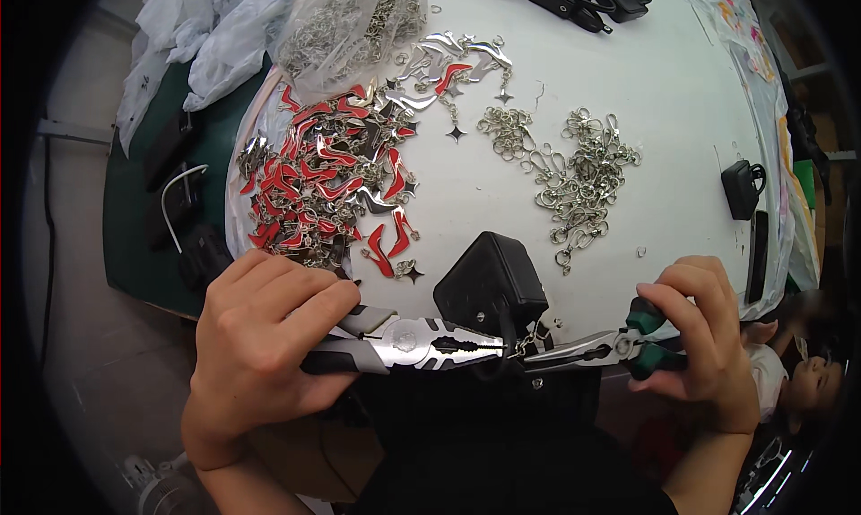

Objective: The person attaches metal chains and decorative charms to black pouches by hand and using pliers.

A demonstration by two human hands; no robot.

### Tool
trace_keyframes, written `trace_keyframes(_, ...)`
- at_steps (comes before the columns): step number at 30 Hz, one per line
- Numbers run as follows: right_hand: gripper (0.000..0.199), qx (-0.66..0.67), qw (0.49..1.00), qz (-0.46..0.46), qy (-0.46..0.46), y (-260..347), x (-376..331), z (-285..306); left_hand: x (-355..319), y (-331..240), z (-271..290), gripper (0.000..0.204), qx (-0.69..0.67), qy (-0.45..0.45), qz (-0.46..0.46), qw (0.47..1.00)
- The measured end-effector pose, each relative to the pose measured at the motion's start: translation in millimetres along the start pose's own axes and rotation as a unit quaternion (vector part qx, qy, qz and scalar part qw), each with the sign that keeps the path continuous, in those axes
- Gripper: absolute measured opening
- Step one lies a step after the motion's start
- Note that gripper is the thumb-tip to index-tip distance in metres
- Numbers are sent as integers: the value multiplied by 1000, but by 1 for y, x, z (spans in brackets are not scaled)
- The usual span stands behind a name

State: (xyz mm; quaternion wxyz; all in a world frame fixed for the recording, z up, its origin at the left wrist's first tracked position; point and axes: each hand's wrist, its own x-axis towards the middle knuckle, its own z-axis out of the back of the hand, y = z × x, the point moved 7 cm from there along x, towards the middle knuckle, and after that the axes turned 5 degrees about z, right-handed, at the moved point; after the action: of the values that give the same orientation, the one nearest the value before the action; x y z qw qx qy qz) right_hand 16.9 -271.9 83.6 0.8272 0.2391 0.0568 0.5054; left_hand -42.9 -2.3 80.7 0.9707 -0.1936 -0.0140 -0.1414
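Note:
My left hand (260, 336) is closed around the grey-and-black handles of combination pliers (413, 343). Closed on green-and-black handles, my right hand (704, 336) grips long-nose pliers (583, 350). The two tool tips point at each other near the table's front edge, with a short silver chain (533, 337) between them. Whether either jaw pinches a link is too small to tell. Just behind the tips sits a small black box-shaped pouch (489, 277) with a black loop, and the chain hangs by it.
Red high-heel charms (336, 189) with silver chains lie heaped at left on the white table (668, 232). Behind them stands a clear bag (345, 39) of metal parts. Silver swivel clasps (587, 178) are piled right of centre. Another black pouch (741, 190) lies far right; a person (798, 385) is beyond.

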Motion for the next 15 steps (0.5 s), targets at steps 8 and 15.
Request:
trace_keyframes(8,73,-79,995,43,33,15,11,0,-6,4,1,46,3,-2,4,1000)
trace_keyframes(15,70,50,998,-9,41,7,2,-13,-15,1,0,53,38,-81,-52,995)
